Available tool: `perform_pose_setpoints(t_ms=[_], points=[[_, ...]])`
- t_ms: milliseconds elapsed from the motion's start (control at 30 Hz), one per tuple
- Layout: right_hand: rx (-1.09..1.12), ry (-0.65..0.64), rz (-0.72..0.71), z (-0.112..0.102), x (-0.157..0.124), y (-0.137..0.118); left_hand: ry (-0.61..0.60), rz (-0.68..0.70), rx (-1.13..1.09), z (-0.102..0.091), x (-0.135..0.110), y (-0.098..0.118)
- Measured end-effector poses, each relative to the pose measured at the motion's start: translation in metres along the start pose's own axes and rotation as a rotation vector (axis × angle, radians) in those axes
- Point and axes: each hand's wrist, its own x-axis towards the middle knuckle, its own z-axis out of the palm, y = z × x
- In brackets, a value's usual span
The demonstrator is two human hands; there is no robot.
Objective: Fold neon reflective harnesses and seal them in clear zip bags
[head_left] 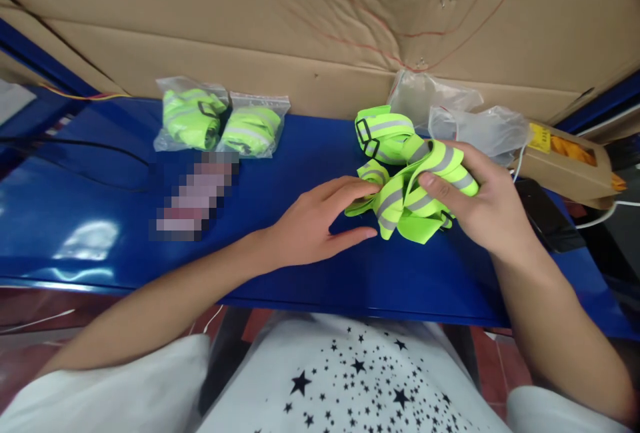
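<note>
Bunched in my right hand [477, 200] is a neon yellow-green reflective strap [433, 183] with grey stripes, its thumb pressed on top of the folds. My left hand [327, 220] reaches the loose left end of the bundle, thumb and fingers apart; its fingertips are partly hidden behind the strap. Behind the bundle lies another folded portion of reflective webbing [385, 130] with black buckles. Whether it joins the held strap I cannot tell.
Two clear zip bags of rolled straps, a left bag [193, 116] and a right bag [254, 128], lie at the back of the blue table [300, 286]. Empty plastic bags [480, 130], a cardboard box [570, 163] and a black phone [545, 213] are on the right. Cardboard [225, 53] stands behind.
</note>
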Motion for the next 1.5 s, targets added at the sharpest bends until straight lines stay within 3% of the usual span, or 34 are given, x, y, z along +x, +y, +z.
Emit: perform_pose_setpoints(t_ms=[133,500,800,967,1067,1233,1300,1400,1500], points=[[0.000,-0.002,-0.030,0.004,0.001,0.003,0.160,0.013,0.019,0.006,-0.001,0.001],[0.013,-0.019,-0.067,0.017,-0.002,0.004,0.179,-0.115,-0.080,0.005,0.001,-0.007],[0.040,0.039,-0.010,0.003,0.003,0.007,0.421,-0.191,-0.394,-0.003,0.006,-0.003],[-0.060,0.088,-0.099,0.008,0.004,0.013,0.563,-0.094,-0.276,0.000,0.005,-0.006],[-0.102,0.079,-0.144,0.011,0.003,0.016,0.469,-0.153,-0.332,-0.001,0.002,-0.005],[-0.258,0.142,-0.321,0.013,-0.001,0.011,0.102,-0.436,-0.665,-0.002,0.007,-0.002],[-0.307,0.153,-0.393,0.014,-0.003,0.008,0.010,-0.524,-0.776,-0.003,0.010,-0.001],[-0.325,0.119,-0.465,0.017,-0.007,0.004,-0.014,-0.663,-0.807,-0.004,0.014,0.000],[-0.323,0.116,-0.516,0.019,-0.011,0.002,0.097,-0.810,-0.801,-0.005,0.016,-0.006]])
